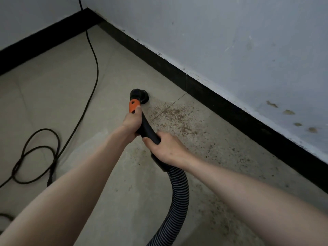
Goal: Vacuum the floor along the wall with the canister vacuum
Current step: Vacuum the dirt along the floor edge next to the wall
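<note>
Dirty floor (186, 125) meets the wall (230, 41). Both hands (left (130, 122), right (166, 148)) grip the black wand (148, 129); hose (175, 201) runs off the bottom edge.

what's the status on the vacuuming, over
Left hand and right hand both grip the wand. Nozzle on floor near baseboard. Dirt patch remains. Power cord lies clear, left.

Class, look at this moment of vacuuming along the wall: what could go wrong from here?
1. The power cord lies looped on the floor to the left; a step back might snag it.
2. The nozzle sits beyond the brown debris, so dirt beside the baseboard may get missed.
</note>
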Motion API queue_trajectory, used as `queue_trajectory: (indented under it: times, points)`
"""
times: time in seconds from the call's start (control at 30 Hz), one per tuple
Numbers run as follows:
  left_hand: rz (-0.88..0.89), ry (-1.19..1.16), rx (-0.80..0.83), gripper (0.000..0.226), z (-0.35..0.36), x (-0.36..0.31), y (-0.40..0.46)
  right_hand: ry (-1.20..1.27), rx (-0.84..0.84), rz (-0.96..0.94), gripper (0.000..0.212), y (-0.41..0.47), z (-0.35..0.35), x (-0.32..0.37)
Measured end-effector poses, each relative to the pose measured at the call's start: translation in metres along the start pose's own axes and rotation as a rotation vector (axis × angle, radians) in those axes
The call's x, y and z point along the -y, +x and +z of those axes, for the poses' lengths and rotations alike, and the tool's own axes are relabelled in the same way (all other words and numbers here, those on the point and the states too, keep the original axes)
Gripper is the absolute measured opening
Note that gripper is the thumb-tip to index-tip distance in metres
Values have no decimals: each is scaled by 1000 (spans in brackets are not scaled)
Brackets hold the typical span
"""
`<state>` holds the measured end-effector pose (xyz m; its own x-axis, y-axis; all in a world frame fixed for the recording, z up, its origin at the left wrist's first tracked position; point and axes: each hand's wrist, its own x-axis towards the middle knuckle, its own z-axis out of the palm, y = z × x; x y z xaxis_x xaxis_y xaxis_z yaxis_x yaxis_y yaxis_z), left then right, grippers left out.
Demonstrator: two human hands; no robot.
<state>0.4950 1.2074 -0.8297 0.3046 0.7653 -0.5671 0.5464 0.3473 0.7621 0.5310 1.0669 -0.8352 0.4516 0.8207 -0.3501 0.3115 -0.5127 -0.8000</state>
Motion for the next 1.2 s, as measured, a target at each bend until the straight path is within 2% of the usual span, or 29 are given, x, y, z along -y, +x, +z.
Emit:
queue_trajectory:
  times: [0.23,0.53,0.73,0.9,1.2]
  points:
    - [-21,-43,56,38,7,-4,-21,-49,-35,39,38,-21,-8,4]
    - [-29,27,131,43,31,-3,-45,-70,-63,92,37,-48,-20,-7]
    - [-16,66,217,35,51,-8,-60,-75,-146,145,37,-64,-24,-16]
    - [-1,107,279,41,65,-8,-65,-73,-209,192,39,-73,-26,-24]
    - [37,154,269,42,68,-15,-56,38,-199,162,38,-63,-30,-24]
